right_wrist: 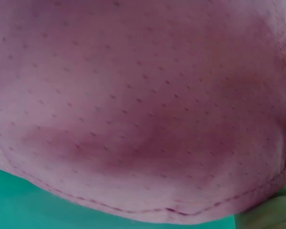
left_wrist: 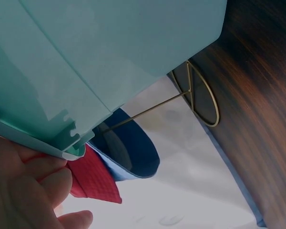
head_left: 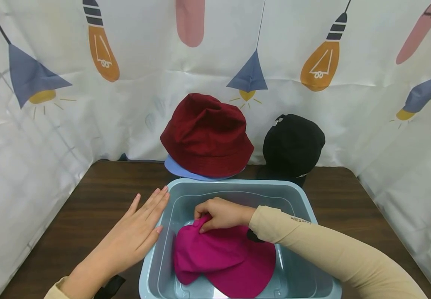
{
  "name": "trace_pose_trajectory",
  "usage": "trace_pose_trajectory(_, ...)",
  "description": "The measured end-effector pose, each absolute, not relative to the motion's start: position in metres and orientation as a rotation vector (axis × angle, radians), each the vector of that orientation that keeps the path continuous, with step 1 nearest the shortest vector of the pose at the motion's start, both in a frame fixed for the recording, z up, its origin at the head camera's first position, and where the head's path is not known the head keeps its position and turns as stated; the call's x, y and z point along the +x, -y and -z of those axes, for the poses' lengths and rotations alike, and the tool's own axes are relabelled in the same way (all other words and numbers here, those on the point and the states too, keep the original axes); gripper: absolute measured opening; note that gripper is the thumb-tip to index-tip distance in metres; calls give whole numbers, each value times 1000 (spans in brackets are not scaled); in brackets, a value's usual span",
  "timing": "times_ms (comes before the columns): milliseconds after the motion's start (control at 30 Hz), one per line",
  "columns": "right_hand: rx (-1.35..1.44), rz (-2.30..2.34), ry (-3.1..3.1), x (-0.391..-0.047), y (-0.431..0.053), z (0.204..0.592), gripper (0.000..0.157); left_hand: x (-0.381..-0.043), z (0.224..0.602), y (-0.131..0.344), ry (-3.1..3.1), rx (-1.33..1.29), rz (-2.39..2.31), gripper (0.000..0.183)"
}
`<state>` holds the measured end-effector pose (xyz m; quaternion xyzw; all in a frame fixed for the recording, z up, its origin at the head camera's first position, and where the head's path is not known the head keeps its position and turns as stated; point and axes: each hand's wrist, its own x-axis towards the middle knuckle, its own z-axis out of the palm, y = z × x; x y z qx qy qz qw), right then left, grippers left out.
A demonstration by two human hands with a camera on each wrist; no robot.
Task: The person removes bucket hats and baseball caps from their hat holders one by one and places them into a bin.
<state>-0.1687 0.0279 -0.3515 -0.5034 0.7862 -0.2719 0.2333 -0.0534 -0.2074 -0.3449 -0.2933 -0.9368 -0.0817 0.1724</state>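
Note:
A magenta cap [head_left: 219, 253] lies in a light blue plastic tub [head_left: 149, 265], its brim towards the near right. My right hand [head_left: 224, 212] reaches into the tub and pinches the cap's cloth at its far edge between thumb and fingers. Dotted cloth of the cap [right_wrist: 133, 105] fills most of the right wrist view. With fingers straight, my left hand [head_left: 140, 230] rests along the tub's left rim. In the left wrist view its fingers [left_wrist: 57, 183] are right at the tub's edge.
Behind the tub, a dark red bucket hat [head_left: 208, 137] sits over a blue cap [head_left: 179, 168]. To its right is a black cap [head_left: 294, 145]. A gold wire stand [left_wrist: 214, 109] shows in the left wrist view. Patterned white cloth [head_left: 137, 116] hangs around the dark wooden table [head_left: 99, 199].

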Motion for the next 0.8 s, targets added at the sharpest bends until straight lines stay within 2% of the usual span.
trace_pose_trajectory(800,-1401,838,-2156,-165,-31,336,19,-52,345,208,2663,-829,231,61)
